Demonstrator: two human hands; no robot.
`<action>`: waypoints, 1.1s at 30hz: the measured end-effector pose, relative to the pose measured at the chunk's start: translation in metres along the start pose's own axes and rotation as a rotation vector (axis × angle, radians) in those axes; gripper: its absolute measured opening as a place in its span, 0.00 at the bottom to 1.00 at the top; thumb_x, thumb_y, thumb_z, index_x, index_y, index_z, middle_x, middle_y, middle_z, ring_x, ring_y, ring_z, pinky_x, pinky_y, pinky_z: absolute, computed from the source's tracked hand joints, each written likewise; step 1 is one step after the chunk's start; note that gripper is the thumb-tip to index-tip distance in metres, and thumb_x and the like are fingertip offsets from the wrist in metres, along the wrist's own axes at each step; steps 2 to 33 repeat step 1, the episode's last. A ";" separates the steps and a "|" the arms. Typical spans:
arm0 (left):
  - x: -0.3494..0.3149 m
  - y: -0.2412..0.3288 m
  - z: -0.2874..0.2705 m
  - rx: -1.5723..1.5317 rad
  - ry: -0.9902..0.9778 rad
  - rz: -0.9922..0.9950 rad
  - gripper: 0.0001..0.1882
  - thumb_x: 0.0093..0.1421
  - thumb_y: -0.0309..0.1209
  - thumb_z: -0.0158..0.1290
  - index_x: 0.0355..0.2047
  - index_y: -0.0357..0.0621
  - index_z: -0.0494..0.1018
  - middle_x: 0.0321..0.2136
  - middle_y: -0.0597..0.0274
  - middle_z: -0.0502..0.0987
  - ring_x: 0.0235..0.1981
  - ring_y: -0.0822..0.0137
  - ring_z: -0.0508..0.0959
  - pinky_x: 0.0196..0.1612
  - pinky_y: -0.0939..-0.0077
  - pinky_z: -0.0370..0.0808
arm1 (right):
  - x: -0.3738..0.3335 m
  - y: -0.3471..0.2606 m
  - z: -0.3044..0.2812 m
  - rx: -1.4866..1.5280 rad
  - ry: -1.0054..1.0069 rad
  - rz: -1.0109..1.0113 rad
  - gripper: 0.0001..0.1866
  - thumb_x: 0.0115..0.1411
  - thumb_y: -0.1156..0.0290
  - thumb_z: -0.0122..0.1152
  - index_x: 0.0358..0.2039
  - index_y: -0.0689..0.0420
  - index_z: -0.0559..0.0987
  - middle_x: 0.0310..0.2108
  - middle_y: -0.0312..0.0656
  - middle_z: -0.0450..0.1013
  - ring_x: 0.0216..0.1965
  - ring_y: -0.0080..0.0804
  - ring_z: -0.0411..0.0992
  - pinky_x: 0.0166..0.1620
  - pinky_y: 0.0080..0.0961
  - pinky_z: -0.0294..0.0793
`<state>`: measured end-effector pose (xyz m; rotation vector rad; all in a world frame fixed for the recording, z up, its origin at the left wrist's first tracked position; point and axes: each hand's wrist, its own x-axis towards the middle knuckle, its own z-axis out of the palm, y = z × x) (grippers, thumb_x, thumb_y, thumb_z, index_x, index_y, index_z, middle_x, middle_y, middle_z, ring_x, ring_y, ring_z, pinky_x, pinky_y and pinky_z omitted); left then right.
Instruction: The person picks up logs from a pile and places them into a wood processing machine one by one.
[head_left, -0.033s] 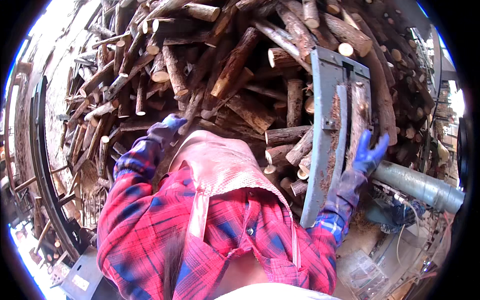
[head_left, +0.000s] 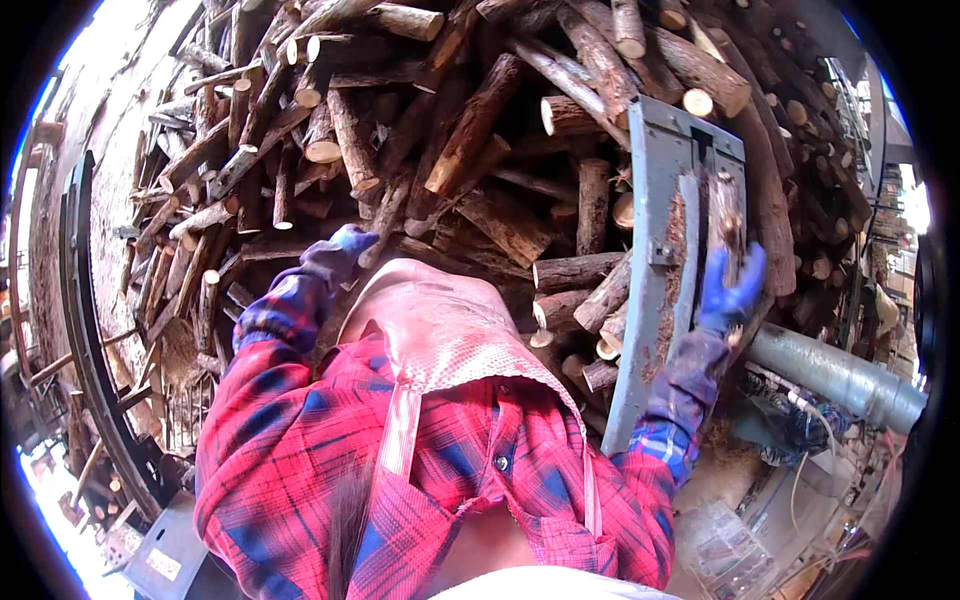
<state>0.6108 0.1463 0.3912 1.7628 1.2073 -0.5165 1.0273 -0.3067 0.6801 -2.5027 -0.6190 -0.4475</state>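
My right hand (head_left: 729, 292), in a blue glove, lies over a slim peeled-looking log (head_left: 725, 212) at the grey metal trough (head_left: 645, 215). Its thumb and fingers are spread, with the log between and beneath them; no grip is visible. To the left, my left hand (head_left: 352, 240), also gloved in blue, is at the lower end of a thin log (head_left: 386, 218) at the near edge of the woodpile. How its fingers sit there is partly hidden, and I cannot tell whether they grip.
A large pile of cut logs (head_left: 490, 120) fills the far side. Right of the trough runs a thick metal pipe (head_left: 840, 372), with hoses and cables below it. At the left stands a dark metal rail (head_left: 82, 330). My pink apron (head_left: 430, 310) covers the near middle.
My right hand has shifted slightly left and away from me over the log. The near end of that log has swung right, under my hand. My left hand has hardly moved.
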 end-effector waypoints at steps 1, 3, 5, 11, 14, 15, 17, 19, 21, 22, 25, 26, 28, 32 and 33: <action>0.009 0.003 0.001 0.100 0.064 0.062 0.31 0.58 0.54 0.59 0.51 0.43 0.75 0.44 0.43 0.79 0.46 0.58 0.78 0.52 0.68 0.70 | 0.005 0.002 0.038 0.078 -0.029 -0.178 0.43 0.59 0.51 0.67 0.67 0.59 0.60 0.64 0.57 0.61 0.65 0.52 0.60 0.68 0.44 0.56; 0.009 0.003 0.001 0.100 0.064 0.062 0.31 0.58 0.54 0.59 0.51 0.43 0.75 0.44 0.43 0.79 0.46 0.58 0.78 0.52 0.68 0.70 | 0.005 0.002 0.038 0.078 -0.029 -0.178 0.43 0.59 0.51 0.67 0.67 0.59 0.60 0.64 0.57 0.61 0.65 0.52 0.60 0.68 0.44 0.56; 0.009 0.003 0.001 0.100 0.064 0.062 0.31 0.58 0.54 0.59 0.51 0.43 0.75 0.44 0.43 0.79 0.46 0.58 0.78 0.52 0.68 0.70 | 0.005 0.002 0.038 0.078 -0.029 -0.178 0.43 0.59 0.51 0.67 0.67 0.59 0.60 0.64 0.57 0.61 0.65 0.52 0.60 0.68 0.44 0.56; 0.009 0.003 0.001 0.100 0.064 0.062 0.31 0.58 0.54 0.59 0.51 0.43 0.75 0.44 0.43 0.79 0.46 0.58 0.78 0.52 0.68 0.70 | 0.005 0.002 0.038 0.078 -0.029 -0.178 0.43 0.59 0.51 0.67 0.67 0.59 0.60 0.64 0.57 0.61 0.65 0.52 0.60 0.68 0.44 0.56; 0.009 0.003 0.001 0.100 0.064 0.062 0.31 0.58 0.54 0.59 0.51 0.43 0.75 0.44 0.43 0.79 0.46 0.58 0.78 0.52 0.68 0.70 | 0.005 0.002 0.038 0.078 -0.029 -0.178 0.43 0.59 0.51 0.67 0.67 0.59 0.60 0.64 0.57 0.61 0.65 0.52 0.60 0.68 0.44 0.56; 0.009 0.003 0.001 0.100 0.064 0.062 0.31 0.58 0.54 0.59 0.51 0.43 0.75 0.44 0.43 0.79 0.46 0.58 0.78 0.52 0.68 0.70 | 0.005 0.002 0.038 0.078 -0.029 -0.178 0.43 0.59 0.51 0.67 0.67 0.59 0.60 0.64 0.57 0.61 0.65 0.52 0.60 0.68 0.44 0.56; 0.009 0.003 0.001 0.100 0.064 0.062 0.31 0.58 0.54 0.59 0.51 0.43 0.75 0.44 0.43 0.79 0.46 0.58 0.78 0.52 0.68 0.70 | 0.005 0.002 0.038 0.078 -0.029 -0.178 0.43 0.59 0.51 0.67 0.67 0.59 0.60 0.64 0.57 0.61 0.65 0.52 0.60 0.68 0.44 0.56; 0.009 0.003 0.001 0.100 0.064 0.062 0.31 0.58 0.54 0.59 0.51 0.43 0.75 0.44 0.43 0.79 0.46 0.58 0.78 0.52 0.68 0.70 | 0.005 0.002 0.038 0.078 -0.029 -0.178 0.43 0.59 0.51 0.67 0.67 0.59 0.60 0.64 0.57 0.61 0.65 0.52 0.60 0.68 0.44 0.56; 0.009 0.003 0.001 0.100 0.064 0.062 0.31 0.58 0.54 0.59 0.51 0.43 0.75 0.44 0.43 0.79 0.46 0.58 0.78 0.52 0.68 0.70 | 0.005 0.002 0.038 0.078 -0.029 -0.178 0.43 0.59 0.51 0.67 0.67 0.59 0.60 0.64 0.57 0.61 0.65 0.52 0.60 0.68 0.44 0.56; 0.009 0.003 0.001 0.100 0.064 0.062 0.31 0.58 0.54 0.59 0.51 0.43 0.75 0.44 0.43 0.79 0.46 0.58 0.78 0.52 0.68 0.70 | 0.005 0.002 0.038 0.078 -0.029 -0.178 0.43 0.59 0.51 0.67 0.67 0.59 0.60 0.64 0.57 0.61 0.65 0.52 0.60 0.68 0.44 0.56; 0.009 0.003 0.001 0.100 0.064 0.062 0.31 0.58 0.54 0.59 0.51 0.43 0.75 0.44 0.43 0.79 0.46 0.58 0.78 0.52 0.68 0.70 | 0.005 0.002 0.038 0.078 -0.029 -0.178 0.43 0.59 0.51 0.67 0.67 0.59 0.60 0.64 0.57 0.61 0.65 0.52 0.60 0.68 0.44 0.56; 0.009 0.003 0.001 0.100 0.064 0.062 0.31 0.58 0.54 0.59 0.51 0.43 0.75 0.44 0.43 0.79 0.46 0.58 0.78 0.52 0.68 0.70 | 0.005 0.002 0.038 0.078 -0.029 -0.178 0.43 0.59 0.51 0.67 0.67 0.59 0.60 0.64 0.57 0.61 0.65 0.52 0.60 0.68 0.44 0.56; 0.009 0.003 0.001 0.100 0.064 0.062 0.31 0.58 0.54 0.59 0.51 0.43 0.75 0.44 0.43 0.79 0.46 0.58 0.78 0.52 0.68 0.70 | 0.005 0.002 0.038 0.078 -0.029 -0.178 0.43 0.59 0.51 0.67 0.67 0.59 0.60 0.64 0.57 0.61 0.65 0.52 0.60 0.68 0.44 0.56; 0.009 0.003 0.001 0.100 0.064 0.062 0.31 0.58 0.54 0.59 0.51 0.43 0.75 0.44 0.43 0.79 0.46 0.58 0.78 0.52 0.68 0.70 | 0.005 0.002 0.038 0.078 -0.029 -0.178 0.43 0.59 0.51 0.67 0.67 0.59 0.60 0.64 0.57 0.61 0.65 0.52 0.60 0.68 0.44 0.56; 0.009 0.003 0.001 0.100 0.064 0.062 0.31 0.58 0.54 0.59 0.51 0.43 0.75 0.44 0.43 0.79 0.46 0.58 0.78 0.52 0.68 0.70 | 0.005 0.002 0.038 0.078 -0.029 -0.178 0.43 0.59 0.51 0.67 0.67 0.59 0.60 0.64 0.57 0.61 0.65 0.52 0.60 0.68 0.44 0.56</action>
